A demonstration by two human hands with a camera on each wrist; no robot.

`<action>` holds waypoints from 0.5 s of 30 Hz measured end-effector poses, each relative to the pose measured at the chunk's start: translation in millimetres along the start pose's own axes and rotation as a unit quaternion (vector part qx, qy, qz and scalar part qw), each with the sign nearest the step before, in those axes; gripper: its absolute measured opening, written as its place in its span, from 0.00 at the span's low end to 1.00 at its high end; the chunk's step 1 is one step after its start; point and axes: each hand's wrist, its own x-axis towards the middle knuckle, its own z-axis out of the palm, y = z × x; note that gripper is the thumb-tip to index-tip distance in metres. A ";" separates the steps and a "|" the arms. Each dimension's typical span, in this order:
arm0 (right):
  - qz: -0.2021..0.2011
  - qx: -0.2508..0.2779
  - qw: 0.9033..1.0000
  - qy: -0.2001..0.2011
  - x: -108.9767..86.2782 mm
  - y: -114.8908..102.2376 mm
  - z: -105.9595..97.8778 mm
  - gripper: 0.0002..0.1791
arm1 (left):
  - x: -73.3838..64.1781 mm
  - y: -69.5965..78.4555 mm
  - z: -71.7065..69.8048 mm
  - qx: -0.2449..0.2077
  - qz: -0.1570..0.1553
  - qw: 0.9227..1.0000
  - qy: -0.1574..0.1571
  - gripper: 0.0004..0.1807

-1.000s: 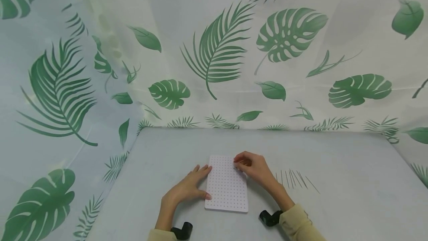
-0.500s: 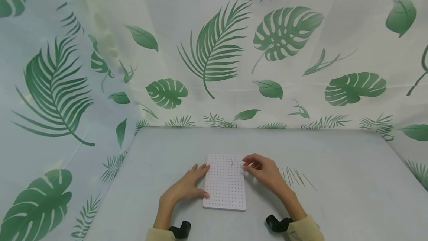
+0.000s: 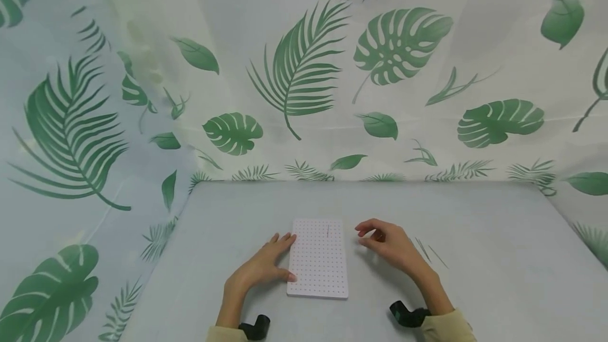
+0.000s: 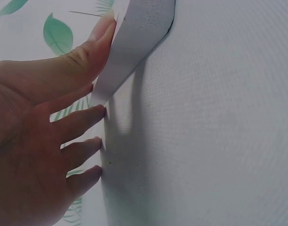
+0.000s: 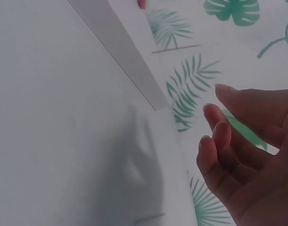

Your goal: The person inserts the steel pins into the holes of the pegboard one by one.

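Touching a perforated board (image 3: 317, 262) with your left hand (image 3: 263, 266), fingers spread, your right hand (image 3: 390, 243) hovering near it, fingers loosely curled

Curtained booth (image 3: 157, 15): leaf-print cloth (image 3: 323, 88) round pale table (image 3: 494, 247)

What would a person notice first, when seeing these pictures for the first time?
Probably the large green leaves printed on the backdrop, filling the head view's upper part. Next, the white dotted board on the table, one thin rod standing near its far end, between the left hand touching its edge and the right hand apart from it.
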 end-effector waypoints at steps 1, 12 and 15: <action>-0.003 0.002 1.000 -0.005 -0.3 1.6 -2.8 0.14 | -0.4 -0.4 -0.3 -0.002 0.002 1.000 0.001 0.52; 0.025 -0.010 0.998 -0.049 -7.6 20.9 -29.9 0.18 | -3.5 1.5 0.2 -0.006 0.003 1.000 0.005 0.52; 0.032 -0.016 0.998 -0.051 -10.4 24.9 -33.3 0.18 | -2.9 2.4 1.2 -0.009 0.003 1.000 0.005 0.53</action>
